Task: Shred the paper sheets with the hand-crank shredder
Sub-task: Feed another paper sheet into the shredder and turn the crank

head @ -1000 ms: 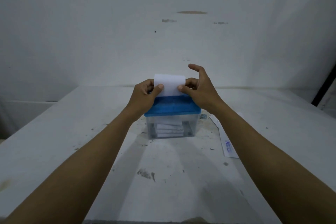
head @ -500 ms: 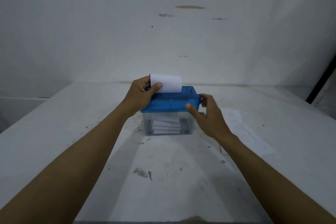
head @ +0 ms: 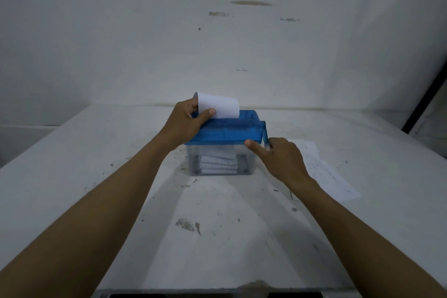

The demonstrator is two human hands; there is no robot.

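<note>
The shredder (head: 227,130) sits in the middle of a white surface (head: 217,249), a bit toward the far side. It has a blue top and a clear box (head: 243,164) under it. Inside the clear box lies a pile of white paper strips (head: 219,163).

A white paper sheet (head: 220,105) stands up out of the slot in the blue top. Its upper edge curls toward the back. The left grip (head: 186,123) is at the left end of the blue top and pinches the left side of the sheet. The thumb is on the front of the sheet and the fingers are behind it, so the hand hides that corner of the shredder.

A blue crank (head: 265,132) hangs down on the right side of the shredder. The right grip (head: 278,159) is at the crank's low end. Its fingers are curled there and seem to hold the crank, but the back of the hand covers them, so I can't be fully sure. The thumb sticks out and touches the near right corner of the blue top.

More paper sheets (head: 324,172) lie flat on the surface just to the right of the shredder. The right arm crosses over their near edge.

The surface has small dark specks and a grey smudge (head: 187,225) nearer the person. Behind everything is a pale wall (head: 169,43) with a few brown marks (head: 250,3). A dark slanted bar (head: 425,106) shows at the far right.
</note>
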